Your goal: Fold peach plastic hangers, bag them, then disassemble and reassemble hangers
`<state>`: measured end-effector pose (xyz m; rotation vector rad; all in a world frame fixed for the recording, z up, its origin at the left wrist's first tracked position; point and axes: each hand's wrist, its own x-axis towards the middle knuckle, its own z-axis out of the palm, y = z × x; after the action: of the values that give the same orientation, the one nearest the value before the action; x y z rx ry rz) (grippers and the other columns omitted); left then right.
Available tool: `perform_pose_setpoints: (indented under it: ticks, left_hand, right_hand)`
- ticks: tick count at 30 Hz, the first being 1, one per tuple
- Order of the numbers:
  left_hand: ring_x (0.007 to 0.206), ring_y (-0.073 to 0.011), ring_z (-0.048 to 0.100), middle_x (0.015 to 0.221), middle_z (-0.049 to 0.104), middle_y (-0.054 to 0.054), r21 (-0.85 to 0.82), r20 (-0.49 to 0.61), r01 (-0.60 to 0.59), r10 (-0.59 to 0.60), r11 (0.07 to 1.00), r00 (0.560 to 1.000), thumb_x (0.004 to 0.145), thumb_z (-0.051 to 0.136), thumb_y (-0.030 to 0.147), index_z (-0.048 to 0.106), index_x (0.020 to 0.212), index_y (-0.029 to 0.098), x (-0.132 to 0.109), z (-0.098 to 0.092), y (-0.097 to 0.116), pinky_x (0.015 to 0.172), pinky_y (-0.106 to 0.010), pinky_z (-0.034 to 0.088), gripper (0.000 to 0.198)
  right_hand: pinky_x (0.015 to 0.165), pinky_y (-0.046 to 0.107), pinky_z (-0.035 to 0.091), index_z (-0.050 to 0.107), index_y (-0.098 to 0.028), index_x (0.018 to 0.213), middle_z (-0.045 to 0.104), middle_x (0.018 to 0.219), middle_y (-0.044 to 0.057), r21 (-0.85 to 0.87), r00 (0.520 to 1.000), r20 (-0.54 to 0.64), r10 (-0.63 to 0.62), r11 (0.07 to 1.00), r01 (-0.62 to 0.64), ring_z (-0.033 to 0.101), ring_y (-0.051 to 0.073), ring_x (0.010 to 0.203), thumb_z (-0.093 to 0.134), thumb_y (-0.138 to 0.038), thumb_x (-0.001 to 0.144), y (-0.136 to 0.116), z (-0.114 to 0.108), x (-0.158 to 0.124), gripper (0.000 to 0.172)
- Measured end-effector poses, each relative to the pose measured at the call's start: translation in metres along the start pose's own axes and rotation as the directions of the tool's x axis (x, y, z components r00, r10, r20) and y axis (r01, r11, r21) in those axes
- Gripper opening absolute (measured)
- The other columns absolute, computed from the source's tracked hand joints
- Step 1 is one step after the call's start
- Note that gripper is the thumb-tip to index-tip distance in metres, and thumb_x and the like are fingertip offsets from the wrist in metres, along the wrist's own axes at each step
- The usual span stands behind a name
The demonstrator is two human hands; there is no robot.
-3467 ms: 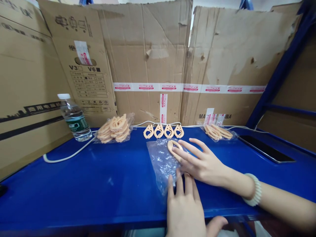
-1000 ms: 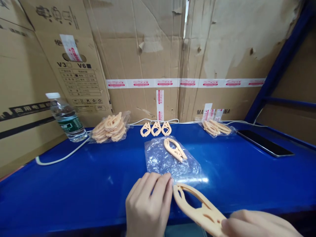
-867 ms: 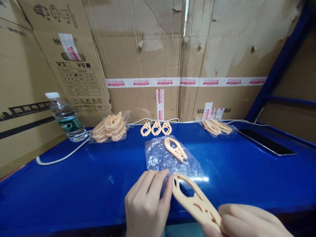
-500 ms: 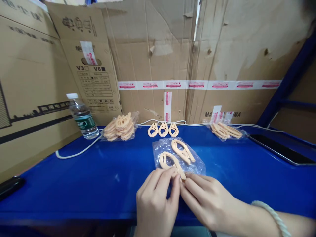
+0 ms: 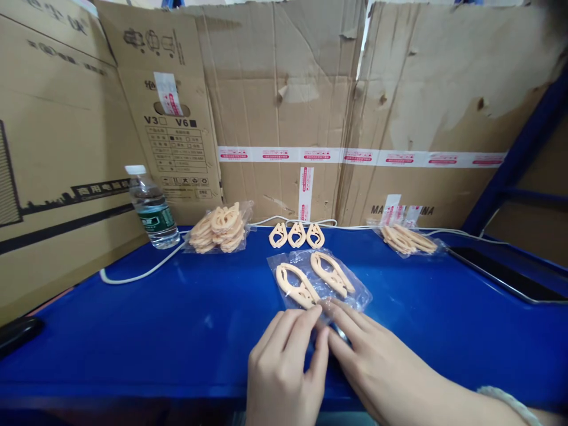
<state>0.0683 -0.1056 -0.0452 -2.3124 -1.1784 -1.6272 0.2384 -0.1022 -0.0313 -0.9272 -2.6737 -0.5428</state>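
A clear plastic bag [image 5: 360,291] lies on the blue table before me, with two beige folded plastic pieces that look like folding hangers on it or inside it; I cannot tell which. The left folding hanger [image 5: 296,290] points its narrow end at my fingers, and the right folding hanger [image 5: 332,274] lies beside it. At the bag's near edge, my left hand [image 5: 286,361] has its fingers bent and closed on the film. My right hand [image 5: 370,349] holds the same edge, its fingers fairly straight and its thumb mostly hidden. The two hands' fingertips almost meet.
Three small beige pieces [image 5: 297,235] stand in a row behind the bag. Bagged beige pieces [image 5: 219,228] lie at back left, more bagged pieces [image 5: 407,239] at back right. Around them are a water bottle [image 5: 155,216], white cable [image 5: 146,277], black phone [image 5: 506,275] and cardboard walls [image 5: 275,118].
The left folding hanger has shifted left and away from my fingers, which have let go of its narrow end. My right hand's fingers have straightened over the bag edge.
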Motion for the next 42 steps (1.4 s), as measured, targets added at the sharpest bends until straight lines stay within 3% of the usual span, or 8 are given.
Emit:
perform_pose_setpoints:
  ticks: [8,22,27,31,34,37,38,42]
  left_hand:
    - [0.082,-0.0173,0.064,0.093,0.069,-0.005,0.017,0.014,-0.053,0.053,0.998,0.998,0.089,0.056,0.003,0.06,0.115,0.017,-0.001,-0.003,-0.004,0.075,-0.029,0.053,0.03]
    - [0.078,-0.0194,0.063,0.087,0.067,-0.004,-0.044,0.081,-0.034,0.038,0.998,0.996,0.09,0.054,0.005,0.063,0.108,0.019,0.001,-0.003,-0.008,0.071,-0.032,0.052,0.024]
    - [0.079,-0.0202,0.065,0.088,0.068,-0.004,-0.046,0.107,-0.038,0.043,0.998,0.993,0.09,0.053,0.008,0.063,0.106,0.021,0.001,-0.002,-0.003,0.071,-0.033,0.054,0.022]
    - [0.087,-0.0207,0.067,0.096,0.07,-0.005,-0.054,0.167,-0.025,0.034,0.998,0.985,0.088,0.059,0.017,0.063,0.106,0.021,0.02,-0.023,-0.016,0.077,-0.031,0.055,0.02]
    - [0.088,-0.0202,0.068,0.099,0.072,-0.002,0.077,0.349,0.036,-0.061,0.996,0.935,0.089,0.055,0.023,0.065,0.11,0.025,0.053,-0.047,-0.053,0.077,-0.031,0.054,0.023]
    - [0.09,-0.0235,0.069,0.1,0.073,-0.007,0.231,0.61,0.082,-0.21,0.969,0.764,0.085,0.057,0.024,0.066,0.113,0.017,0.093,-0.057,-0.096,0.081,-0.033,0.053,0.03]
    - [0.094,-0.0256,0.068,0.106,0.072,-0.012,0.262,0.676,0.088,-0.248,0.961,0.694,0.082,0.058,0.021,0.065,0.114,0.013,0.103,-0.055,-0.109,0.084,-0.036,0.052,0.033]
    - [0.101,-0.0239,0.066,0.119,0.068,-0.014,0.2,0.76,0.102,-0.22,0.974,0.612,0.076,0.061,0.012,0.064,0.116,0.012,0.125,-0.03,-0.135,0.091,-0.034,0.051,0.04]
  right_hand:
    - [0.113,0.052,0.036,0.048,-0.002,0.139,0.039,0.148,0.026,0.269,0.963,0.267,0.037,0.957,-0.112,0.039,0.036,0.137,0.039,-0.021,0.096,-0.002,-0.021,0.017,0.048]
    - [0.116,0.046,0.03,0.043,-0.012,0.142,0.047,0.145,0.017,0.487,0.991,0.133,0.023,0.87,-0.085,0.037,0.028,0.139,0.045,-0.032,0.097,0.015,-0.013,0.029,0.05]
    - [0.116,0.051,0.028,0.04,-0.006,0.144,0.039,0.15,0.023,0.454,0.979,0.203,0.027,0.883,-0.118,0.027,0.033,0.144,0.047,-0.034,0.095,0.017,-0.008,0.029,0.058]
    - [0.113,0.053,0.033,0.03,-0.008,0.15,0.027,0.155,0.025,0.422,0.953,0.301,0.041,0.89,-0.172,0.025,0.034,0.144,0.05,-0.041,0.093,0.02,-0.016,0.024,0.069]
    - [0.113,0.053,0.033,0.026,-0.008,0.152,0.022,0.157,0.024,0.383,0.925,0.374,0.064,0.898,-0.217,0.024,0.035,0.144,0.047,-0.046,0.095,0.021,-0.026,0.022,0.072]
    - [0.111,0.053,0.036,0.031,-0.008,0.151,0.025,0.156,0.023,0.342,0.9,0.428,0.085,0.906,-0.248,0.03,0.037,0.142,0.046,-0.043,0.096,0.02,-0.035,0.02,0.067]
    - [0.11,0.053,0.037,0.032,-0.009,0.15,0.027,0.155,0.023,0.335,0.899,0.43,0.086,0.909,-0.247,0.033,0.037,0.14,0.047,-0.042,0.096,0.019,-0.036,0.019,0.065]
    - [0.107,0.047,0.044,0.041,-0.01,0.146,0.04,0.15,0.02,0.323,0.933,0.355,0.064,0.928,-0.187,0.044,0.034,0.134,0.048,-0.031,0.095,0.017,-0.036,0.016,0.056]
